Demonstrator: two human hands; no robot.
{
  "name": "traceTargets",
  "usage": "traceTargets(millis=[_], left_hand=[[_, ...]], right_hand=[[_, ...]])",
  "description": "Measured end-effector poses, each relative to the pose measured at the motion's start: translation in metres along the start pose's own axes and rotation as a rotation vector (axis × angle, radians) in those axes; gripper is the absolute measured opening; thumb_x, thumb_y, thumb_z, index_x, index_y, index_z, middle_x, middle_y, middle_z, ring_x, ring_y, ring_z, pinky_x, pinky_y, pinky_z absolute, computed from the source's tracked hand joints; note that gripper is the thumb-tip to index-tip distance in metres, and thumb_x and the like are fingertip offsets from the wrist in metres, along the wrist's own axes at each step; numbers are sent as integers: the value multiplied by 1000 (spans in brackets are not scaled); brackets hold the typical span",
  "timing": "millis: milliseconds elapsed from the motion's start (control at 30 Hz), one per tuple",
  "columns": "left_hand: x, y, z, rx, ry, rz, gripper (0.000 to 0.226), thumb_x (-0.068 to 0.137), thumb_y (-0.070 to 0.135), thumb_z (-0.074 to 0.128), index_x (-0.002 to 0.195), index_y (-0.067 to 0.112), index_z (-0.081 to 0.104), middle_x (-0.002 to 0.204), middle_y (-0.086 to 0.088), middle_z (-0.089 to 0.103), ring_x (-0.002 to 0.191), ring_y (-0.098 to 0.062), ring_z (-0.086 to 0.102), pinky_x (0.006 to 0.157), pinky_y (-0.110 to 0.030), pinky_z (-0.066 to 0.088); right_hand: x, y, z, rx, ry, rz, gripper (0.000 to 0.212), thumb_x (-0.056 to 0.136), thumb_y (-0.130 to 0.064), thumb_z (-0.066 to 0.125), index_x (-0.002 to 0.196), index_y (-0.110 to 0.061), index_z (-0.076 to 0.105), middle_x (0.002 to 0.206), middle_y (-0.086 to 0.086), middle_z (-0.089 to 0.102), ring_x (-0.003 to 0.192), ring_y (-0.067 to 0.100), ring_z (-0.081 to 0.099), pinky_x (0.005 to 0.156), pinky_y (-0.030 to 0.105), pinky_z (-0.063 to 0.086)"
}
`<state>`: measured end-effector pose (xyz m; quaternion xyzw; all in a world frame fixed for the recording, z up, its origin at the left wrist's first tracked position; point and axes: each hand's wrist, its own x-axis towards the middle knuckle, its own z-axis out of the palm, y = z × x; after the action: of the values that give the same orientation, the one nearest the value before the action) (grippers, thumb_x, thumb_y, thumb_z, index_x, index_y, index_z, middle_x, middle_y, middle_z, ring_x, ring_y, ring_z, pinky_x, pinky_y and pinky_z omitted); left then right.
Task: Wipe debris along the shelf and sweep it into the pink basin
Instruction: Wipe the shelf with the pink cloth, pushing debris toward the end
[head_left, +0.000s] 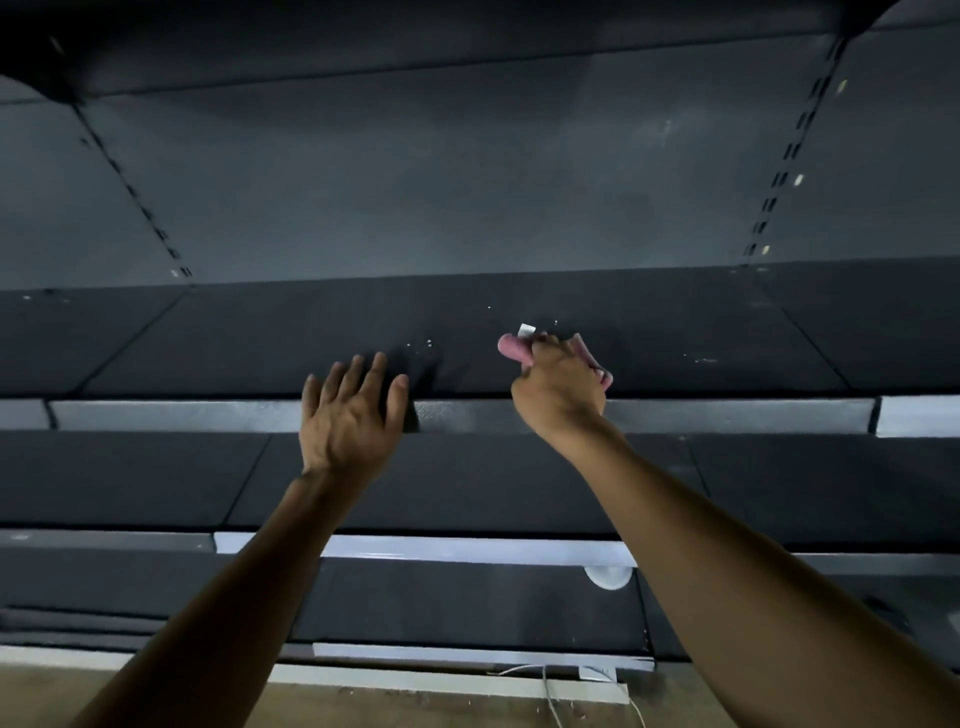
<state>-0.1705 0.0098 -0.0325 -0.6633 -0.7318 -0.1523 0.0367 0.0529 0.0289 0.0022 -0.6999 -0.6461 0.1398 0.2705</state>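
My right hand (558, 387) grips a crumpled pink cloth (511, 347) and presses it on the dark shelf (260, 338) near its front edge. A small white scrap (527, 329) lies just beyond the cloth. Tiny white specks of debris (428, 343) dot the shelf to the left of it, and a few more specks (701, 359) lie to the right. My left hand (353, 415) hovers at the shelf's front edge with fingers spread and straight, holding nothing. No pink basin shows in this view.
Dark back panels with slotted uprights (779, 182) rise behind the shelf. Two lower shelves (467, 483) step out toward me, with pale price rails (441, 551). A white round object (608, 577) sits under one rail. White cable (550, 691) trails on the brown floor.
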Motion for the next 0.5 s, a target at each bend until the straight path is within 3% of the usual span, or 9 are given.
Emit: traceTargets(millis=[100, 200, 300, 400, 500], left_hand=[[0, 3, 2, -10, 17, 0, 78, 93, 60, 8, 149, 20, 44, 155, -7, 42, 145, -30, 33, 121, -51, 15], [-1, 2, 3, -12, 33, 6, 76, 94, 58, 9, 148, 20, 46, 154, -8, 43, 144, -30, 34, 120, -51, 16], [-2, 2, 5, -11, 52, 2, 76, 95, 58, 9, 148, 19, 46, 155, -9, 42, 145, -31, 33, 120, -51, 16], [-2, 2, 8, -19, 52, -5, 74, 95, 58, 9, 150, 21, 43, 158, -9, 36, 149, -29, 26, 122, -49, 12], [-2, 3, 8, -29, 76, -3, 72, 96, 56, 12, 148, 21, 46, 156, -10, 39, 148, -30, 28, 121, -51, 13]], right_hand=[[0, -3, -11, 95, -27, 37, 31, 86, -9, 43, 109, -22, 60, 94, -8, 54, 105, 23, 56, 87, 37, 43], [10, 5, -25, 210, 25, 103, 16, 86, -7, 42, 95, -12, 55, 88, 6, 58, 91, 32, 62, 72, 35, 47], [21, 24, -50, 249, 174, 144, 22, 87, -5, 43, 103, -6, 60, 99, 15, 63, 97, 35, 61, 71, 32, 44], [31, 52, -74, 177, 328, 171, 33, 87, -3, 44, 115, -7, 59, 110, 17, 64, 102, 37, 61, 83, 41, 53], [38, 87, -87, -52, 376, 172, 45, 84, -5, 49, 129, -8, 53, 127, 14, 55, 119, 36, 53, 99, 48, 45]])
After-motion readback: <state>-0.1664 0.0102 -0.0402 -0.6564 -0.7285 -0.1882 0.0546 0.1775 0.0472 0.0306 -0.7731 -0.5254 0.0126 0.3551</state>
